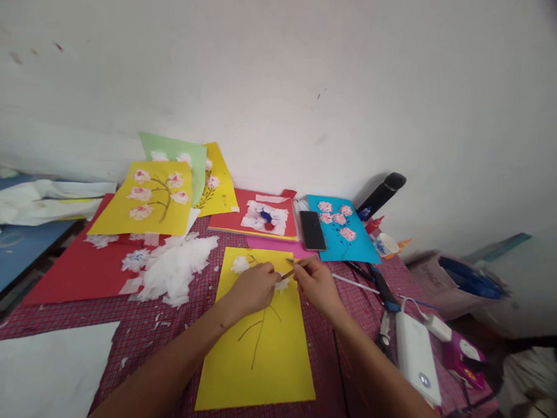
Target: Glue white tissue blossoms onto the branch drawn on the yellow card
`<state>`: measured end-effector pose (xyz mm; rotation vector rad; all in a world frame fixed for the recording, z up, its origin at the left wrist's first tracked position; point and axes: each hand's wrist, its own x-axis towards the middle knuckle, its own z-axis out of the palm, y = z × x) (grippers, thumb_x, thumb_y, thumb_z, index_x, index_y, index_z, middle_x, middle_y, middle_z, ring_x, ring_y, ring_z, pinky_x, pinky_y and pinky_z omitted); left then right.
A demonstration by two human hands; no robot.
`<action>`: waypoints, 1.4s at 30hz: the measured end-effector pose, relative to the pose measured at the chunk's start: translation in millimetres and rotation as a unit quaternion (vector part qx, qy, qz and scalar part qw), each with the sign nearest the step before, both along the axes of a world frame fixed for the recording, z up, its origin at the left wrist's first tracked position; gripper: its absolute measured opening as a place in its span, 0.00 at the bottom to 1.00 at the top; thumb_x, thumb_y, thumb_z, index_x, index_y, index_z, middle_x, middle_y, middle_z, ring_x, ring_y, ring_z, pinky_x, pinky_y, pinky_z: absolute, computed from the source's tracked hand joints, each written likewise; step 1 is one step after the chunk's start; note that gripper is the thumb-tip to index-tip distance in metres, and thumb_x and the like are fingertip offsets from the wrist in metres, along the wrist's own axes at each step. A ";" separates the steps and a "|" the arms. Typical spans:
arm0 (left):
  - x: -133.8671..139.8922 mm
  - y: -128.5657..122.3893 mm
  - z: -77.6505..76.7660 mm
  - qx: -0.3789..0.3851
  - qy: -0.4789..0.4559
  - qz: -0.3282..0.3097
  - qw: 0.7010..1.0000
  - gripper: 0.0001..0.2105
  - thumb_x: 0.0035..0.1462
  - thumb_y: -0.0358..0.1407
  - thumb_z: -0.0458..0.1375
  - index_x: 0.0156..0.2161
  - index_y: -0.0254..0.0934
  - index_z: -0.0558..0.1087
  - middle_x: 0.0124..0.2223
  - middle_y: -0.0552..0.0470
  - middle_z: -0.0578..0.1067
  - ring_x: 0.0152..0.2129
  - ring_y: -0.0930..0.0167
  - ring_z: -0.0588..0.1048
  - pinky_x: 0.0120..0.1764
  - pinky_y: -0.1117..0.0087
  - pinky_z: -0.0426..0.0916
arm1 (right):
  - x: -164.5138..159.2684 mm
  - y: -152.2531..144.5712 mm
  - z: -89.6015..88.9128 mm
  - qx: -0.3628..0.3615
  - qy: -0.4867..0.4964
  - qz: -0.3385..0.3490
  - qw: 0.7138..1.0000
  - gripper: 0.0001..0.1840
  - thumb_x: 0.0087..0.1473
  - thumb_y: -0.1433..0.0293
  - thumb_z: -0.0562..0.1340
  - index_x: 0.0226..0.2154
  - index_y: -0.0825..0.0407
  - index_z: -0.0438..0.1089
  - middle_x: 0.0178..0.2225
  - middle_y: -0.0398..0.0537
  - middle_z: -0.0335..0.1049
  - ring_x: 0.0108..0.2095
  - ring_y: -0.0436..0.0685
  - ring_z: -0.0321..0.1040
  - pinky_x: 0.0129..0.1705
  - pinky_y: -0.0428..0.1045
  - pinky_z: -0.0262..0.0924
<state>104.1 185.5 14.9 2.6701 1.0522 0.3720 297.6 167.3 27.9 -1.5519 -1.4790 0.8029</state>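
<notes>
Just over the yellow sheet's far half, the right hand pinches a brown stick slanting toward the left hand, whose grip I can't tell.

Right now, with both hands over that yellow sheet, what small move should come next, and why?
Perhaps gently press down the white tuft with the thin stick-like item in the right hand: the tuft lies on the yellow sheet near the drawn stems, between the right hand and the left hand.
</notes>
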 end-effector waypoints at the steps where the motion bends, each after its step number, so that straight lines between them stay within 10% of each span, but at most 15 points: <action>1: 0.2 -0.1 0.1 0.001 0.002 0.000 1.000 0.10 0.61 0.27 0.51 0.43 0.35 0.74 0.38 0.46 0.71 0.37 0.65 0.73 0.40 0.65 0.68 | 0.3 0.0 -0.6 0.000 0.001 0.001 1.000 0.12 0.57 0.62 0.59 0.28 0.51 0.69 0.20 0.40 0.68 0.17 0.49 0.63 0.20 0.44 0.56; 42: -2.2 4.2 -1.2 -0.026 -0.060 0.008 0.998 0.12 0.62 0.28 0.50 0.43 0.36 0.76 0.38 0.45 0.74 0.38 0.65 0.74 0.43 0.65 0.68 | 10.4 -21.2 27.8 0.030 0.116 -0.090 0.989 0.14 0.54 0.57 0.63 0.30 0.52 0.69 0.19 0.41 0.66 0.16 0.49 0.58 0.16 0.45 0.53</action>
